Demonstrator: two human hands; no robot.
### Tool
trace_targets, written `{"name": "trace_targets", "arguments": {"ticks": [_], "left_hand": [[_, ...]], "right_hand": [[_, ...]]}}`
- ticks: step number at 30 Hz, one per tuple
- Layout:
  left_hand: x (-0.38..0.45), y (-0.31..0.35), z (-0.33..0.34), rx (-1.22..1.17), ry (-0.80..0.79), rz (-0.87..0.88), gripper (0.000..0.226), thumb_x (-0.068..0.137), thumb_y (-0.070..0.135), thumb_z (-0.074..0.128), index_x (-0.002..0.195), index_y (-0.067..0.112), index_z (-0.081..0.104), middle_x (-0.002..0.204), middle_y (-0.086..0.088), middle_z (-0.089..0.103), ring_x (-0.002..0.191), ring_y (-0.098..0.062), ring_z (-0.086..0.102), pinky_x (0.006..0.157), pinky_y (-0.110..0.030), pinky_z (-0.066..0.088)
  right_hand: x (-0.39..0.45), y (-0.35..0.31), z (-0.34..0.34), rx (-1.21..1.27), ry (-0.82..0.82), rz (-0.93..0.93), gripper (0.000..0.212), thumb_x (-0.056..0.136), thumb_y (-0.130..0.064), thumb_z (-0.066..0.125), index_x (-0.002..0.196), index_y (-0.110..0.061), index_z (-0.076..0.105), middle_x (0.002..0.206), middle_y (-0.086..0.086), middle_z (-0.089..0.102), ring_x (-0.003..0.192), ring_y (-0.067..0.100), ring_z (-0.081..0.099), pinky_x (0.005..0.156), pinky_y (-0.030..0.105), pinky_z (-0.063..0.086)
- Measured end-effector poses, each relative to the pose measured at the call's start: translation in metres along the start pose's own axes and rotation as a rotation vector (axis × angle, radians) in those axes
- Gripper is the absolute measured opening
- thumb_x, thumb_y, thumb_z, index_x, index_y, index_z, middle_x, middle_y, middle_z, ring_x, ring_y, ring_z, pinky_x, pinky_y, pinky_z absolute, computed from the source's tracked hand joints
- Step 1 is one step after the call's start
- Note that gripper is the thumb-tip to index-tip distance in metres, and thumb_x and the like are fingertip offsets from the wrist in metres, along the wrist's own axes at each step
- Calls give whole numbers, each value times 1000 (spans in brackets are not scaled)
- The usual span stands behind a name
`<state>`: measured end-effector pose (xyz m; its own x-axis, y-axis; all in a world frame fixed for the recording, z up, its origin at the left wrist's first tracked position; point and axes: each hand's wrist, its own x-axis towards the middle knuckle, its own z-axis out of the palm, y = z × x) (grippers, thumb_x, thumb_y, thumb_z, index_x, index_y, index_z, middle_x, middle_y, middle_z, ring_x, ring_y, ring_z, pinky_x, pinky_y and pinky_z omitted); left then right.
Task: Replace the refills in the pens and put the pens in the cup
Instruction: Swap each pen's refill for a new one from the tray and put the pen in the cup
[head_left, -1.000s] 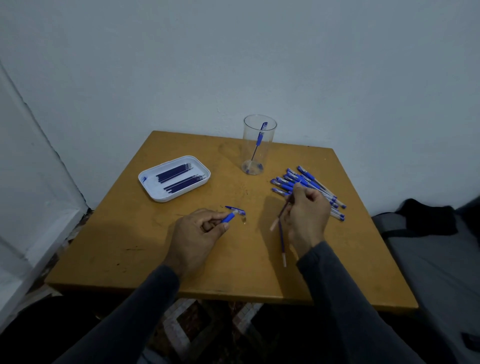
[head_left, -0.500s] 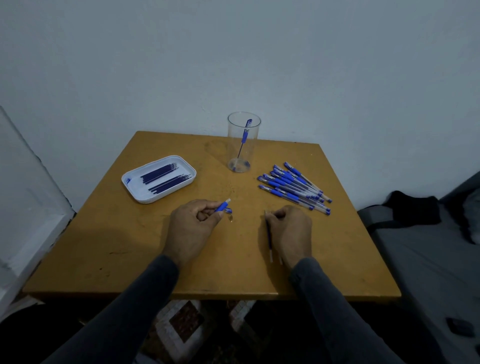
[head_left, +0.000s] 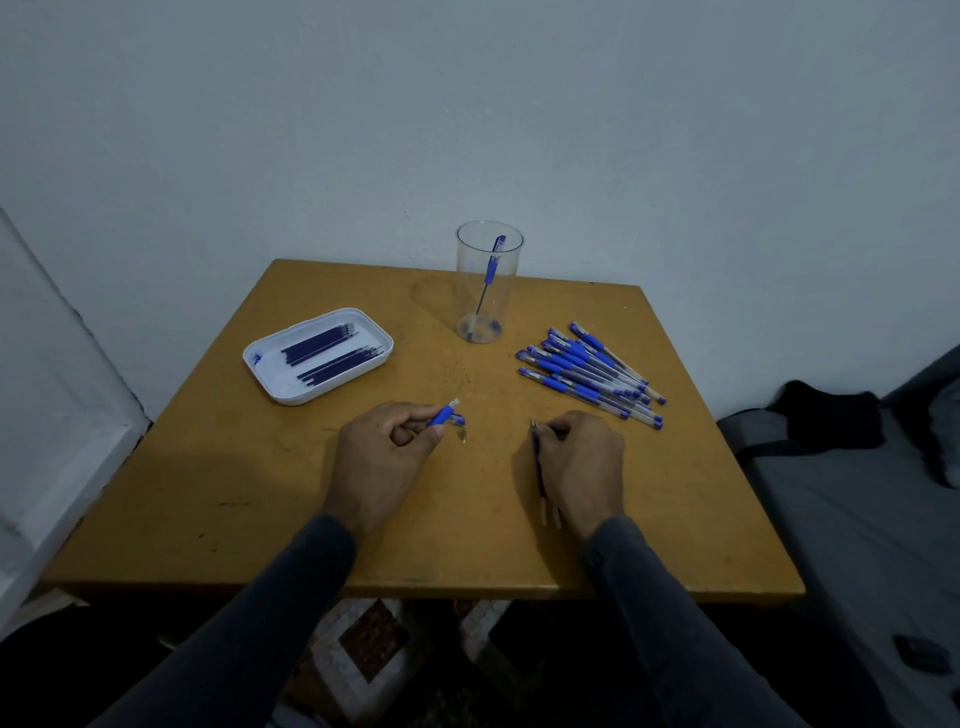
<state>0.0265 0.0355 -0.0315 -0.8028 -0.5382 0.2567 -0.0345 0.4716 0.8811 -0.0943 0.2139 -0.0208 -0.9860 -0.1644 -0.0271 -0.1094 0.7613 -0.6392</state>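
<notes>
The right hand (head_left: 582, 462) rests on the desk (head_left: 260, 519) with its fingers curled round thin dark refills (head_left: 539, 475), whose pale ends stick out toward the person just behind the wrist; there seem to be two, though I cannot be sure. Across from it, the left hand (head_left: 382, 452) pinches a blue pen part (head_left: 443, 414) between thumb and fingers. Just beyond those fingertips a small blue piece (head_left: 458, 419) and a tiny brass-coloured tip (head_left: 462, 434) lie on the desk. So one pen looks taken apart, its swap unfinished.

Farther out from the right hand lies a pile of pens (head_left: 589, 374), apparently still waiting. Beyond the left hand, off to its outer side, a white tray (head_left: 270, 387) holds spare refills. Farthest, between the two hands' lines, the clear cup (head_left: 488, 283) holds a single pen (head_left: 491, 270). By my reckoning the job is barely begun.
</notes>
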Motion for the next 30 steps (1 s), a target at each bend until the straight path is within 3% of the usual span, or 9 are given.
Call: {"name": "trace_targets", "arguments": {"ticks": [9, 13, 17, 20, 23, 25, 28, 30], "left_hand": [[5, -2, -7, 4, 38, 17, 26, 89, 22, 75, 115, 26, 74, 95, 13, 70, 83, -2, 61, 72, -20, 54], [11, -4, -25, -46, 130, -21, 24, 90, 20, 74, 114, 23, 74, 93, 11, 70, 82, 4, 61, 70, -13, 51], [15, -17, -58, -39, 255, -15, 23, 90, 19, 75, 112, 15, 75, 86, 5, 72, 76, -7, 64, 67, -23, 55], [15, -31, -89, 29, 321, 44, 21, 91, 17, 75, 111, 11, 75, 83, 2, 72, 71, -9, 65, 64, -25, 56], [17, -43, -117, 112, 349, 43, 24, 92, 20, 73, 115, 11, 74, 84, 3, 72, 71, -12, 65, 62, -19, 55], [18, -50, -130, 153, 361, 14, 25, 93, 24, 72, 115, 13, 74, 82, 4, 71, 70, -14, 65, 63, -22, 55], [17, -58, -141, 180, 383, -30, 24, 93, 25, 71, 114, 14, 75, 81, 5, 71, 71, -15, 65, 65, -31, 57], [17, -62, -144, 182, 398, -57, 23, 93, 25, 71, 114, 15, 75, 81, 5, 70, 71, -14, 64, 64, -25, 54]], "right_hand": [[-1, -10, -2, -85, -2, -108, 22, 102, -33, 59, 118, -21, 67, 111, -4, 66, 96, 8, 59, 85, 27, 54], [0, -48, 8, -154, -21, -300, 20, 102, -32, 59, 115, -22, 69, 110, -3, 64, 96, 10, 59, 86, 30, 56], [7, -97, 30, -184, -112, -483, 18, 101, -28, 61, 112, -21, 72, 108, -1, 67, 97, 15, 63, 87, 36, 58], [11, -129, 52, -219, -146, -598, 17, 99, -21, 58, 105, -20, 73, 105, 3, 69, 95, 22, 65, 78, 34, 55], [14, -156, 73, -295, -228, -734, 23, 99, -16, 57, 118, -17, 71, 117, 7, 63, 105, 26, 61, 81, 35, 50], [17, -171, 85, -377, -291, -854, 30, 98, -14, 59, 126, -17, 67, 123, 9, 60, 112, 28, 57, 85, 35, 47], [25, -185, 101, -513, -355, -966, 30, 96, -14, 60, 126, -17, 65, 126, 8, 58, 117, 29, 54, 89, 38, 49], [28, -188, 109, -571, -387, -989, 27, 98, -13, 58, 124, -16, 66, 127, 8, 58, 117, 27, 55, 84, 33, 45]]}}
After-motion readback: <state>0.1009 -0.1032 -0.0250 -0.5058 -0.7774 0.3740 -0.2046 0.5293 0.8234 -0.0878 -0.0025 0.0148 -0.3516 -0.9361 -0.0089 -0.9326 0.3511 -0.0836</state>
